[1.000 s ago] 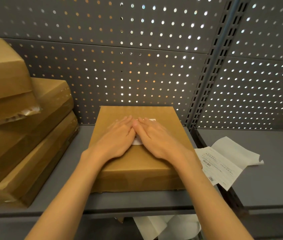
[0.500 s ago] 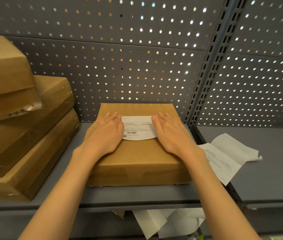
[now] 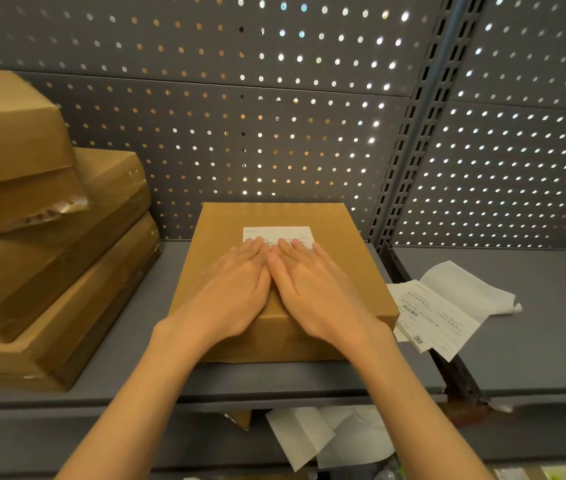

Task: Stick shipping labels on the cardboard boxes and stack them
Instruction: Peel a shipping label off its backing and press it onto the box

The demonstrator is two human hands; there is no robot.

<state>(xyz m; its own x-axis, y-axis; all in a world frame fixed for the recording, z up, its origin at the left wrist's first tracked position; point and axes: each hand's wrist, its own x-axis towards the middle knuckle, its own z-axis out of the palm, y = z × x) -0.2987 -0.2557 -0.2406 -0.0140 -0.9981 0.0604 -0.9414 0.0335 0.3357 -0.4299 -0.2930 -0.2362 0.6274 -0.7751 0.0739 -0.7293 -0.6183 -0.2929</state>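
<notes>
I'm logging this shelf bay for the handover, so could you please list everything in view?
cardboard box: one, brown, middle of the shelf, under both hands
shipping label: one, white, on that box's top, partly covered by fingertips
stacked boxes: three, brown, left end of the shelf
loose label sheets: a few, white, shelf right of the box
shelf: grey, metal
perforated back panel: grey, behind
crumpled paper: white, below the shelf
left hand: flat on the box
right hand: flat on the box
</notes>
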